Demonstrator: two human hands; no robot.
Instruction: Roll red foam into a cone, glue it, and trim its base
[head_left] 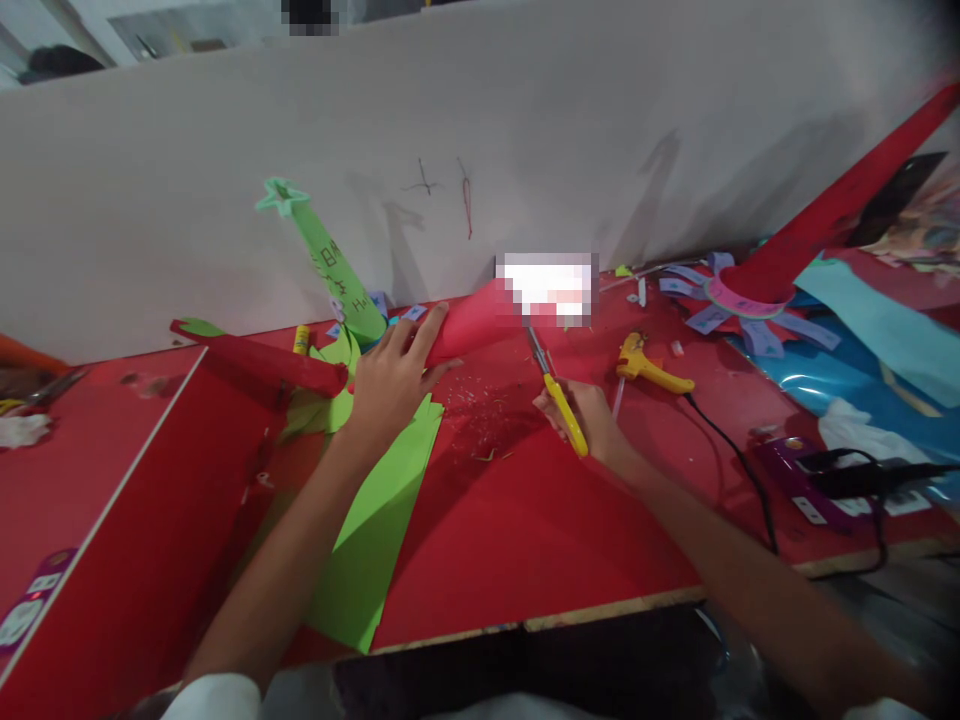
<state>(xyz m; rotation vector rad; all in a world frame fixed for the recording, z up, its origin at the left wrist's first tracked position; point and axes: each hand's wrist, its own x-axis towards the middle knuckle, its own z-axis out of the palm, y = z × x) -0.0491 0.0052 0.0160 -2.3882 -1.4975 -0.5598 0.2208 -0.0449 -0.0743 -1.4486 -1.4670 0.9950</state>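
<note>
My left hand [394, 380] grips the near end of a rolled red paper tube [472, 320], fingers over it and thumb below. In my right hand [596, 415] is a pair of scissors with yellow handles [568, 415]. Their metal blades point up and away, close to the tube's far end; whether they touch it I cannot tell. A blurred bright rectangle [551, 285] behind the blade tips hides that spot. Light green paper sheets [382, 530] lie under my left forearm. Small scraps [491, 410] are scattered between my hands.
A yellow glue gun [652, 370] with a black cord lies right of the scissors. Beyond are a red cone [832, 210] on a purple-strip base and a purple power strip [787, 480]. At left stand a green star-topped cone [337, 265] and a red board [142, 510].
</note>
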